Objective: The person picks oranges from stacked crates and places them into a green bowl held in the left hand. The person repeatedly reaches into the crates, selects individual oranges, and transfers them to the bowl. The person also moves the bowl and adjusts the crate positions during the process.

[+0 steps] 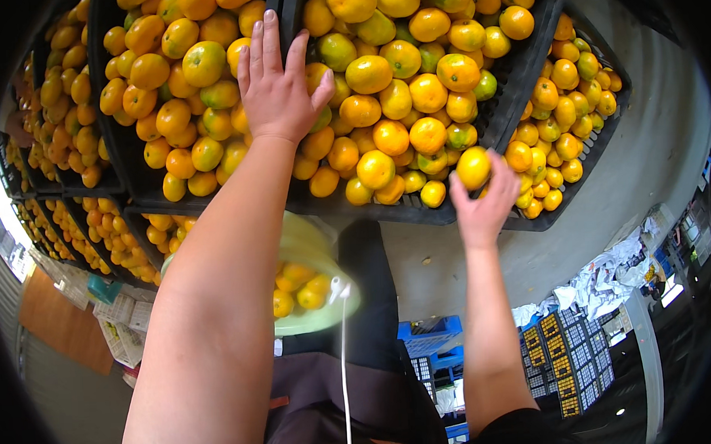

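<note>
Black plastic crates full of yellow-orange citrus fruit, some with green patches, lie before me. My left hand (281, 88) rests with spread fingers over the divide between two crates, on or just above the fruit (368, 74); what lies under the palm is hidden. Between the thumb and fingers of my right hand (487, 201) is one yellow citrus fruit (473, 168), at the near right corner of the middle crate (391, 211). Below the crates, by my lap, a pale green plastic basin (330, 315) contains several citrus fruits (299, 287), partly hidden by my left forearm.
A smaller-looking crate of citrus (565, 117) adjoins on the right, and more crates (69, 133) line the left. Another person's hand (18, 126) shows at the far left. A white cord (345, 389) hangs near my lap. Blue crates (429, 335) and stacked crates (567, 361) stand farther off.
</note>
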Tool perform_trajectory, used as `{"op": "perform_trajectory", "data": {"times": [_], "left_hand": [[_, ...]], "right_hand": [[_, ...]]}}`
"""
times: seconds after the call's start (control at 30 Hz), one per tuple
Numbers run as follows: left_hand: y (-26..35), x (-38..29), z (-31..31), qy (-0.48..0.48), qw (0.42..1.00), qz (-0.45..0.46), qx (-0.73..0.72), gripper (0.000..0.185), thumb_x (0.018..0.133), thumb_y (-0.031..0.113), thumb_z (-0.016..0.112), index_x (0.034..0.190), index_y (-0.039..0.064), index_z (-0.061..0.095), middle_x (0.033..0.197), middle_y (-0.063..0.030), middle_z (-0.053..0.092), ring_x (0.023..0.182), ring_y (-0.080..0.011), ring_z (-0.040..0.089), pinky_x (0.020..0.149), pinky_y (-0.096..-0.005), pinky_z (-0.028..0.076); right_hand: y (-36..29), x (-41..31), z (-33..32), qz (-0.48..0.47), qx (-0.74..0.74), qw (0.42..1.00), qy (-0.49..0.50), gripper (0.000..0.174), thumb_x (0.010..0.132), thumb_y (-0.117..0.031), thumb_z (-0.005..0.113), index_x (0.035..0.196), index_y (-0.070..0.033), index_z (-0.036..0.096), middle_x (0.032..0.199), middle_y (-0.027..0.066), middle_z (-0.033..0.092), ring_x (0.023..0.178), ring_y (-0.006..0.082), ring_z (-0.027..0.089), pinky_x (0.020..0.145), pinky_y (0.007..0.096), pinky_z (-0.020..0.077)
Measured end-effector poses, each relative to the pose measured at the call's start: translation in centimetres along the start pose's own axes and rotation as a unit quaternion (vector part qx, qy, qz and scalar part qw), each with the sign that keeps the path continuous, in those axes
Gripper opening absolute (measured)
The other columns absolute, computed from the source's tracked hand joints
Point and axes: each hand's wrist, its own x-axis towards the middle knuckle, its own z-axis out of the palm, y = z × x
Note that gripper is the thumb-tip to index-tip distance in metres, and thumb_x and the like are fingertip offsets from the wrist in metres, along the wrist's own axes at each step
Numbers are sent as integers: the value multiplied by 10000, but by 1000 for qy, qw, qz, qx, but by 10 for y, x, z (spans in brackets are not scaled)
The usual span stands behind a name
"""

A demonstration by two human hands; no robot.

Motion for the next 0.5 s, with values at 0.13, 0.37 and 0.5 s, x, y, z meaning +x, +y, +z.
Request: {"op": "perform_trajectory", "data": {"times": [0.13,0.37,0.5], "left_hand": [[-1,2,0,-2,1000,-1,15,590,850,503,678,1369,228,624,1683,-120,306,1532,-308,321,1240,-480,240],[0,1,0,1,1000,1,16,588,854,499,680,1370,224,618,1684,-124,299,1535,-315,315,1235,-488,245],[0,2,-1,-1,1000,4,14,582,855,495,682,1366,223,623,1679,-134,309,1534,-319,316,1233,-490,246]], "right_hand": [[-3,-34,22,55,108,992,-25,612,804,-167,851,1323,-40,553,1250,181,610,1130,383,595,991,444,494],[-35,-31,44,210,149,966,-32,616,876,-314,780,1321,-40,455,1119,242,642,1010,452,649,888,467,528],[-42,-29,18,298,130,928,-181,621,825,-344,819,1280,-64,503,1032,206,691,932,424,695,843,467,563]]}}
